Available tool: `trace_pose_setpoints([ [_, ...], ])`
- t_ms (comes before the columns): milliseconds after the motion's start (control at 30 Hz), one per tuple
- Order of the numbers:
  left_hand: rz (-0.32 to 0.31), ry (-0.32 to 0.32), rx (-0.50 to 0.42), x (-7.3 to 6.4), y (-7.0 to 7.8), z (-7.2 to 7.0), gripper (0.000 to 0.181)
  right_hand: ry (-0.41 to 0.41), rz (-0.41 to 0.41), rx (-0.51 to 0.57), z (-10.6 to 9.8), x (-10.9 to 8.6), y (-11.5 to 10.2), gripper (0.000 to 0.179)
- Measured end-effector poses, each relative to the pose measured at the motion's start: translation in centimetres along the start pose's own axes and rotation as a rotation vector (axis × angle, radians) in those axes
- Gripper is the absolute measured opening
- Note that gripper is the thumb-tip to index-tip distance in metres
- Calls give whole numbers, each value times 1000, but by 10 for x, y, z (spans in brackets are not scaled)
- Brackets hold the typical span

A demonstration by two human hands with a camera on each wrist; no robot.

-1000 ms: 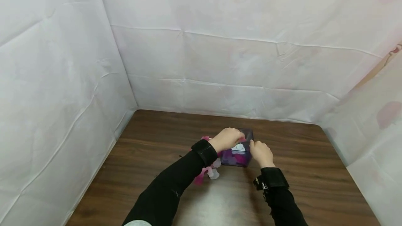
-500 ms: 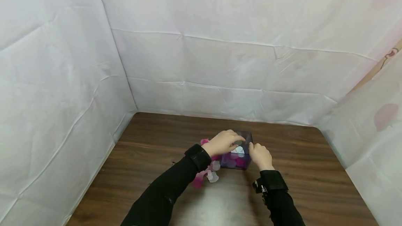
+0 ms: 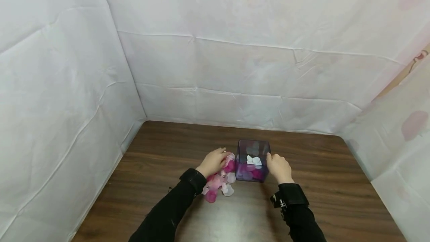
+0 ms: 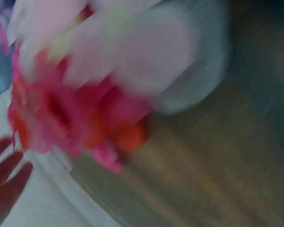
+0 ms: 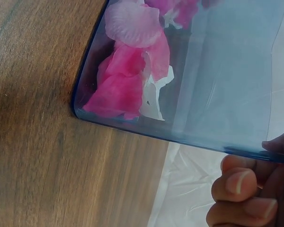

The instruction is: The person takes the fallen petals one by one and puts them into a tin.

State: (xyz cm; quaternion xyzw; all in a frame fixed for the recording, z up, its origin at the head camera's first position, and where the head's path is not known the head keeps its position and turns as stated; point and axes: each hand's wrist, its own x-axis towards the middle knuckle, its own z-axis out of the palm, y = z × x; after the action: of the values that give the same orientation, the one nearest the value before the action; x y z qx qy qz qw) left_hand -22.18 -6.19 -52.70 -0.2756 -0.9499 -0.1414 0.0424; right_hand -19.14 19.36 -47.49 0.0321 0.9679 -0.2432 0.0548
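Note:
A see-through purple-tinted box (image 3: 244,146) stands on the table with pink, lilac and white petals (image 5: 120,92) inside it. My right hand (image 3: 280,168) grips its right wall near the rim; in the right wrist view the thumb lies over the edge and the curled fingers (image 5: 236,184) are outside. A loose heap of pink and white petals (image 3: 216,183) lies left of the box. At the heap's far left side is my left hand (image 3: 213,163). Its fingers (image 4: 12,175) are spread apart beside blurred petals (image 4: 75,109) in the left wrist view, with nothing seen held.
The brown wooden table (image 3: 322,182) extends around the box and heap. White cloth walls (image 3: 215,66) close in the back, the left and the right sides. Black bands (image 3: 193,177) circle both wrists.
My left hand has moved from over the box, leftward and down to the petal heap, exposing the box's opening. My right hand keeps its hold on the box wall.

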Motion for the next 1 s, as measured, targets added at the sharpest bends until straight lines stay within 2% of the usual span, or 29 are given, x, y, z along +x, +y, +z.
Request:
trace_pose_setpoints([
  [67,8,-36,-10,-6,-1,5,35,-2,6,5,0,0,-1,45],
  [133,-6,-35,-20,-9,-2,8,29,-3,7,8,0,1,-2,44],
  [300,-46,59,-23,-9,-2,6,10,-4,3,2,2,2,-3,43],
  [367,-41,102,-12,-9,-1,3,7,-11,8,0,2,1,-2,43],
  [533,-33,170,-45,-6,4,-12,7,-37,19,12,2,-2,0,43],
  [700,-60,200,-183,3,15,-33,11,-29,14,13,-1,-1,1,43],
  [800,-50,201,-254,9,27,-46,15,-20,13,14,-2,-2,1,43],
  [1000,13,196,-249,24,53,-59,18,-22,12,10,0,0,3,44],
])
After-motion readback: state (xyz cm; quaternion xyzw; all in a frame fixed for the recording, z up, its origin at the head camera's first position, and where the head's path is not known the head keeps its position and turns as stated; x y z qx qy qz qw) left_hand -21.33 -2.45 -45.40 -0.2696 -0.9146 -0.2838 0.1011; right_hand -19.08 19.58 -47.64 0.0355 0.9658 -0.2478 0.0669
